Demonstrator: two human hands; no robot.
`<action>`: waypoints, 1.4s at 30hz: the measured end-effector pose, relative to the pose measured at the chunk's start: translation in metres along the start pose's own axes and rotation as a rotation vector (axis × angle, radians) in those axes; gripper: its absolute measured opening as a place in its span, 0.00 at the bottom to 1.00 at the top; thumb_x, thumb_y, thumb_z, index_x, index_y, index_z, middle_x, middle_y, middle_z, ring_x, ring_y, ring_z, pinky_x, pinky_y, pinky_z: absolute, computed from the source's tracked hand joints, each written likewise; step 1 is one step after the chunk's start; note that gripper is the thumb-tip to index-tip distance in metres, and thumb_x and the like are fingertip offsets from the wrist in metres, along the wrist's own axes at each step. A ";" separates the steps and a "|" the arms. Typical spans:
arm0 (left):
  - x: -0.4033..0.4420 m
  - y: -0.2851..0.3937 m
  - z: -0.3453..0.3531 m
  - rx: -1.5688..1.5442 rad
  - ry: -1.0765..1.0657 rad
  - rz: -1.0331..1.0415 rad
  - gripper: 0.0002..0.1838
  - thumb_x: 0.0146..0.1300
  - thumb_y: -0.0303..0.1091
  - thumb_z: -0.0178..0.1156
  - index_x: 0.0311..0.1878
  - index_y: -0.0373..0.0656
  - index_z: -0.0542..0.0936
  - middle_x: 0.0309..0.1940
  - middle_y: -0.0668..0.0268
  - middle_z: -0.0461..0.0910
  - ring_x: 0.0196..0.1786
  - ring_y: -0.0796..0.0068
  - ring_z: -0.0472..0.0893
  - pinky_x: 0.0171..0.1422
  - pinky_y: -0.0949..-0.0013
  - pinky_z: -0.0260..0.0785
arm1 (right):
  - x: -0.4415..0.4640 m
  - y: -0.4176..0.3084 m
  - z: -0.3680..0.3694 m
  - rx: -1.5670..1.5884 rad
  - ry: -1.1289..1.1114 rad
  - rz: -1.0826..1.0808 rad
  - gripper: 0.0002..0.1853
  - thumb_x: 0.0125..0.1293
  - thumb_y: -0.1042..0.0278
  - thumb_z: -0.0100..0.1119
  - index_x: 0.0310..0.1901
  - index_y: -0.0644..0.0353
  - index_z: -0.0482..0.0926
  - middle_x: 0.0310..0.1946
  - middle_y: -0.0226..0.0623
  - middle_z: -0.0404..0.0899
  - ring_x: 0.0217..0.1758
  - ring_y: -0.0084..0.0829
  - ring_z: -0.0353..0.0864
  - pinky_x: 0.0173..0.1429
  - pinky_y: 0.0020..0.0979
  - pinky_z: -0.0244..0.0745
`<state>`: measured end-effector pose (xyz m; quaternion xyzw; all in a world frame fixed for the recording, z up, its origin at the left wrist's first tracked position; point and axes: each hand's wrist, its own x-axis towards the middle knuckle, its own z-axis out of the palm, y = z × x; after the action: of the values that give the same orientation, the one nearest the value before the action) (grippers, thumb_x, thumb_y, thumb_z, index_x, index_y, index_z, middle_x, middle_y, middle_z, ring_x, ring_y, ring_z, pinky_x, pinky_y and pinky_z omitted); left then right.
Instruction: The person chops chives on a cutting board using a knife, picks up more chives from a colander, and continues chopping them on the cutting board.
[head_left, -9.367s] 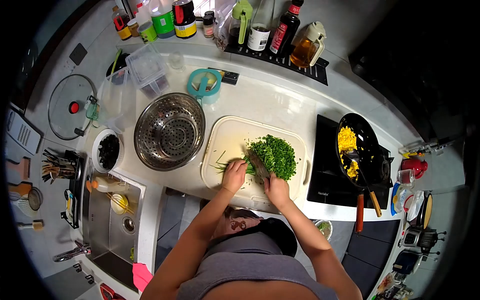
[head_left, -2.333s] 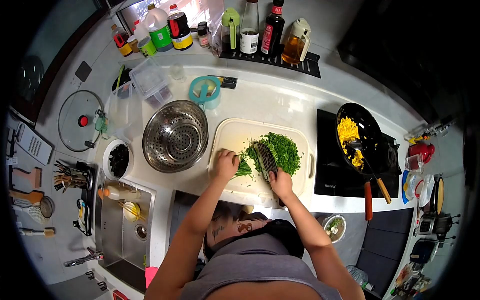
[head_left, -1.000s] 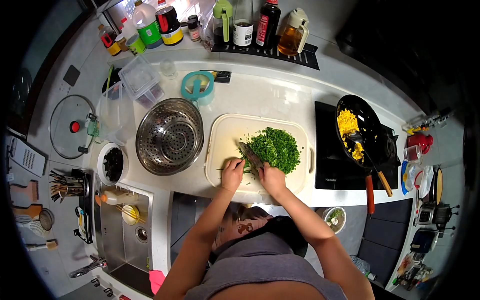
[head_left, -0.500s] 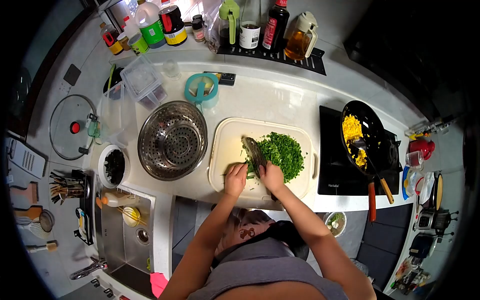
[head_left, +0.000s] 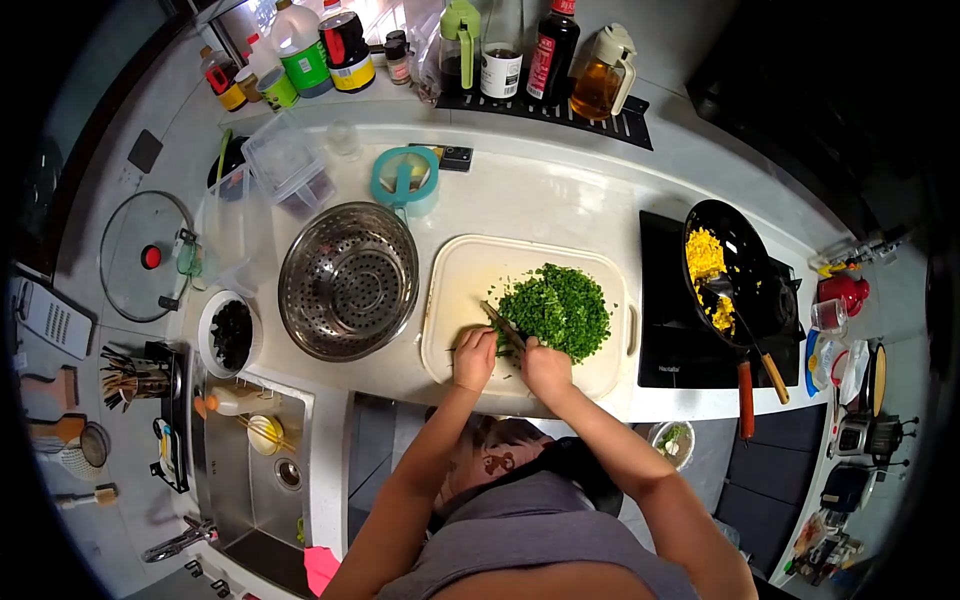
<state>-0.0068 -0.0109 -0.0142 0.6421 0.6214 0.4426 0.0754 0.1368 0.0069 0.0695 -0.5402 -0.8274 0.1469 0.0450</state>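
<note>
On a cream cutting board point(head_left: 455, 265) lies a wide heap of chopped greens point(head_left: 560, 308). My right hand point(head_left: 546, 370) is wrapped round the handle of a knife point(head_left: 503, 325), whose blade slants up and left along the heap's left edge. Close to the left of the blade, my left hand point(head_left: 475, 358) has its fingers bent over a short remnant of green stalks, mostly hidden under the fingertips. A few loose bits of green lie on the board near both hands.
Left of the board stands a steel colander point(head_left: 349, 281), with a white bowl of dark food point(head_left: 231, 334) beyond it. A wok point(head_left: 727, 260) with yellow food sits on the stove at the right. Bottles point(head_left: 547, 55) line the back ledge.
Compared with the oldest frame, the bunch of stalks under my left hand is shorter. Since half a second ago the knife blade has tipped and now shows as a narrower strip.
</note>
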 end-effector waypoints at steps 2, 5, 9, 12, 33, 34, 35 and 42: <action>-0.001 0.000 0.000 -0.002 0.018 0.025 0.04 0.52 0.24 0.58 0.32 0.39 0.78 0.35 0.60 0.78 0.40 0.58 0.76 0.45 0.62 0.70 | 0.011 -0.001 0.023 -0.038 0.026 0.006 0.05 0.52 0.72 0.50 0.30 0.62 0.69 0.17 0.46 0.77 0.19 0.45 0.79 0.24 0.41 0.75; 0.000 0.000 -0.001 -0.006 0.018 0.038 0.04 0.52 0.23 0.58 0.32 0.38 0.78 0.36 0.60 0.77 0.40 0.58 0.76 0.45 0.62 0.70 | 0.022 -0.007 0.030 0.018 0.089 0.056 0.09 0.59 0.64 0.50 0.28 0.62 0.69 0.16 0.46 0.76 0.17 0.44 0.78 0.21 0.41 0.73; -0.001 0.005 -0.002 0.039 0.036 0.001 0.04 0.52 0.24 0.58 0.33 0.38 0.78 0.36 0.60 0.76 0.39 0.58 0.75 0.45 0.62 0.70 | 0.029 0.004 0.022 0.160 0.130 0.106 0.12 0.60 0.62 0.52 0.28 0.63 0.70 0.15 0.50 0.74 0.17 0.49 0.76 0.23 0.44 0.72; -0.003 -0.001 0.002 0.020 0.035 0.033 0.04 0.53 0.24 0.58 0.34 0.38 0.78 0.36 0.60 0.76 0.39 0.58 0.75 0.45 0.62 0.70 | 0.017 0.006 0.003 0.179 0.104 0.112 0.12 0.60 0.62 0.52 0.28 0.64 0.71 0.15 0.51 0.74 0.19 0.51 0.76 0.25 0.46 0.72; 0.000 0.002 -0.002 0.078 0.037 0.051 0.04 0.52 0.25 0.58 0.32 0.40 0.80 0.34 0.63 0.78 0.39 0.61 0.76 0.44 0.63 0.70 | 0.024 0.011 0.014 0.192 0.108 0.138 0.13 0.60 0.62 0.51 0.28 0.65 0.71 0.16 0.52 0.75 0.20 0.50 0.77 0.25 0.45 0.73; 0.000 0.001 -0.002 0.077 0.043 0.049 0.03 0.52 0.25 0.58 0.32 0.40 0.79 0.34 0.63 0.78 0.39 0.61 0.76 0.44 0.63 0.70 | 0.024 0.012 0.011 0.198 0.106 0.136 0.13 0.61 0.62 0.51 0.28 0.64 0.72 0.16 0.51 0.75 0.20 0.50 0.77 0.25 0.45 0.73; -0.001 0.000 -0.002 0.074 0.047 0.046 0.03 0.53 0.25 0.58 0.31 0.40 0.79 0.34 0.63 0.78 0.39 0.61 0.76 0.44 0.63 0.70 | 0.017 0.012 0.007 0.175 0.089 0.136 0.12 0.60 0.62 0.51 0.29 0.64 0.71 0.16 0.51 0.75 0.20 0.50 0.77 0.25 0.45 0.73; -0.002 -0.002 0.001 0.007 0.054 0.020 0.01 0.53 0.24 0.58 0.29 0.39 0.78 0.33 0.62 0.77 0.37 0.60 0.76 0.43 0.63 0.70 | -0.015 0.008 -0.018 0.071 0.004 0.002 0.10 0.60 0.64 0.51 0.29 0.63 0.71 0.15 0.47 0.76 0.19 0.45 0.78 0.25 0.42 0.73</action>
<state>-0.0076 -0.0117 -0.0171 0.6364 0.6182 0.4585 0.0520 0.1537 0.0000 0.0859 -0.5393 -0.8211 0.1750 0.0657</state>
